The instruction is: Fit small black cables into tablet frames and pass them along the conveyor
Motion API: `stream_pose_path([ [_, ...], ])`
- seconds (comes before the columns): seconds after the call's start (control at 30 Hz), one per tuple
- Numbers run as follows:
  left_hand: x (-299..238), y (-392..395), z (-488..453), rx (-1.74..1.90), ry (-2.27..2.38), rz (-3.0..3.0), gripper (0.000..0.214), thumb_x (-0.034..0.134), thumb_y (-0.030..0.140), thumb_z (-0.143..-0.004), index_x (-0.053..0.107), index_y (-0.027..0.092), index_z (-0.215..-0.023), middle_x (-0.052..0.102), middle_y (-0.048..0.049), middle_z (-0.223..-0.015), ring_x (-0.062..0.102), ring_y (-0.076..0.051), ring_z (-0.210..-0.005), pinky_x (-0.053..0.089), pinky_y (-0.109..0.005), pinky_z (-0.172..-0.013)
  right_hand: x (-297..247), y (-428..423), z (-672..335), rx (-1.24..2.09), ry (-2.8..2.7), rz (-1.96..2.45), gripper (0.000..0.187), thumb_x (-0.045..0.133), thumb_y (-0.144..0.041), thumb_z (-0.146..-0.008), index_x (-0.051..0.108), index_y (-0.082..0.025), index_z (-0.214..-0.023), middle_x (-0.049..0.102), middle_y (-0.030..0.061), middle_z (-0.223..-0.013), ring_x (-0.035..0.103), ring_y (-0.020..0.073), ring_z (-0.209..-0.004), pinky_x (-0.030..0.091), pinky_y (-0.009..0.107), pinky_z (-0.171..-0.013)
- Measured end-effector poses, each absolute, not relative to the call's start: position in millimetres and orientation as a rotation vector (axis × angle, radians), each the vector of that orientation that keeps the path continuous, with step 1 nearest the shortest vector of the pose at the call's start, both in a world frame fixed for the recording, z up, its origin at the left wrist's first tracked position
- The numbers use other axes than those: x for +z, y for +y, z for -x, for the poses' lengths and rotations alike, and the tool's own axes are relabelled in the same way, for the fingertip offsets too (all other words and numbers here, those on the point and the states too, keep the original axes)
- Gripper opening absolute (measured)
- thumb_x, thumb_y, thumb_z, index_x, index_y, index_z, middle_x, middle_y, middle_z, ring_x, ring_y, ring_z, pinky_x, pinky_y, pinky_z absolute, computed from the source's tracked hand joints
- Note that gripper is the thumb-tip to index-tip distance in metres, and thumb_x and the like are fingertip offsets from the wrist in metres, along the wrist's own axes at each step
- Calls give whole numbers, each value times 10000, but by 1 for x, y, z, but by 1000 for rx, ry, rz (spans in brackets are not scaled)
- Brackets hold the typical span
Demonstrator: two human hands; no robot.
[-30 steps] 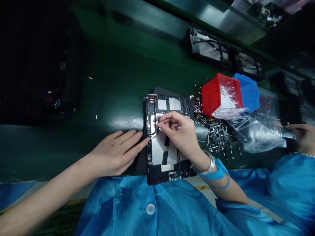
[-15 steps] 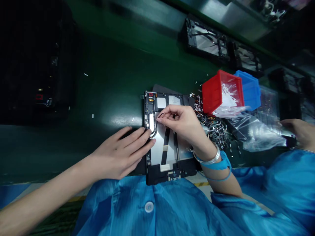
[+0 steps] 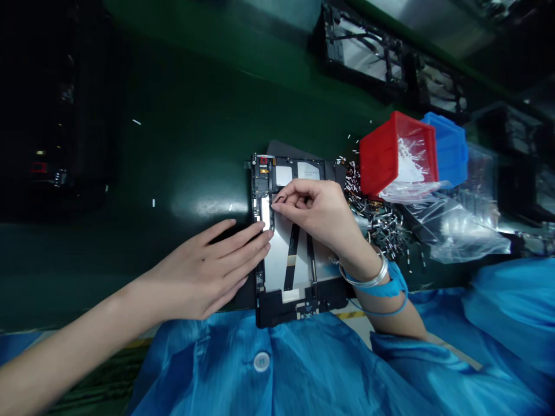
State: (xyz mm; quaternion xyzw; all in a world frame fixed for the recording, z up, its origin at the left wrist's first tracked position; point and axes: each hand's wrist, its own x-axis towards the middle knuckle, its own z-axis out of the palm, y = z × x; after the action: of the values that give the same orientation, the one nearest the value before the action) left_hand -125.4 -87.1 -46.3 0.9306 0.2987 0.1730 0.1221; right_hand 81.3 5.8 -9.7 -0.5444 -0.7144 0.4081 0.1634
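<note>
An opened tablet [image 3: 277, 271] lies on the green work surface in front of me, its inside facing up. It shows silver plates, black flat cables and small boards. My left hand [image 3: 212, 268] lies flat with fingers stretched out, its fingertips on the tablet's left side beside a white strip [image 3: 265, 209]. My right hand [image 3: 318, 211] is over the upper middle of the tablet, thumb and forefinger pinched on what looks like a thin black cable [image 3: 272, 218] running along that strip. Most of the pinched end is hidden by the fingers.
To the right stand a red bin [image 3: 379, 153] with small white pieces and a blue bin [image 3: 453, 150]. A pile of small metallic parts [image 3: 388, 231] and a clear plastic bag [image 3: 468, 237] lie near them. More opened devices [image 3: 364, 49] stand behind. A co-worker's blue sleeve [image 3: 515, 306] is at right.
My right fingers have shifted slightly left and closer to the white strip, and the cable's loop now lies nearer it. My left fingertips moved up a little. The co-worker's hand has left view.
</note>
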Motion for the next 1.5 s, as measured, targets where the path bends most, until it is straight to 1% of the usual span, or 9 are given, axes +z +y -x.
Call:
stream_pose_path([
  [0.4,-33,-72,114,530,881,-2774,414,360,280,-955,564,148,-1291,622,-108,-1286,548,-277,-1221,388,-460,-1057,-11,6,-79,1073,-2088,1596,63,670,-140,-726,641,-170,-679,534,-57,-531,441,71,-509,321,247,-540],
  [0.6,-30,-68,111,565,878,-2744,399,380,262,-954,586,102,-1257,639,-143,-1248,574,-305,-1183,403,-473,-1022,-11,7,-75,989,-2072,1591,118,673,-155,-765,623,-196,-864,542,-67,-527,510,103,-533,358,254,-552],
  [0.87,-24,-56,104,523,1192,-2549,421,391,236,-956,494,145,-1354,535,-130,-1385,450,-318,-1316,381,-513,-1058,14,-27,-131,393,-2067,1659,116,598,-309,-864,650,-216,-910,559,-39,-552,503,113,-494,346,254,-507],
  [0.97,-27,-87,101,635,1509,-2270,535,439,257,-943,326,218,-1464,389,-99,-1505,336,-312,-1392,350,-520,-1096,7,-52,-162,267,-2180,1918,312,574,-474,-858,670,-190,-944,549,-23,-497,492,135,-434,256,251,-437],
  [1.07,-36,-135,93,708,1710,-2008,599,473,347,-931,266,293,-1490,324,-77,-1540,296,-343,-1405,311,-584,-1107,-4,-68,-166,591,-2222,2022,566,500,-571,-868,588,-131,-1214,531,-40,-470,505,153,-418,269,249,-425],
  [1.17,-39,-166,91,779,1715,-1630,658,563,425,-868,306,366,-1471,363,-32,-1522,357,-342,-1377,405,-540,-1071,-6,-65,-150,1026,-2118,1877,663,474,-523,-895,412,-109,-1409,524,-61,-520,507,136,-465,327,255,-474],
  [1.37,-2,-120,107,1268,1717,-602,637,751,282,-658,595,365,-1270,607,27,-1308,582,-276,-1188,585,-276,-864,-1,-27,-122,1624,-1641,1216,665,497,-459,-878,364,-144,-1448,552,-34,-725,461,95,-599,396,241,-556],
  [1.43,7,-77,109,1445,1700,-523,600,729,169,-650,626,310,-1224,615,12,-1289,570,-227,-1203,557,-225,-890,-1,-21,-121,1596,-1590,1132,603,502,-420,-884,404,-167,-1423,603,-9,-799,493,97,-642,402,238,-560],
  [1.5,7,-25,113,1625,1626,-599,559,686,85,-661,611,236,-1194,597,-27,-1298,573,-210,-1190,552,-279,-923,-5,-20,-123,1444,-1635,1164,507,512,-361,-893,476,-179,-1365,630,-2,-809,518,100,-658,413,242,-581],
])
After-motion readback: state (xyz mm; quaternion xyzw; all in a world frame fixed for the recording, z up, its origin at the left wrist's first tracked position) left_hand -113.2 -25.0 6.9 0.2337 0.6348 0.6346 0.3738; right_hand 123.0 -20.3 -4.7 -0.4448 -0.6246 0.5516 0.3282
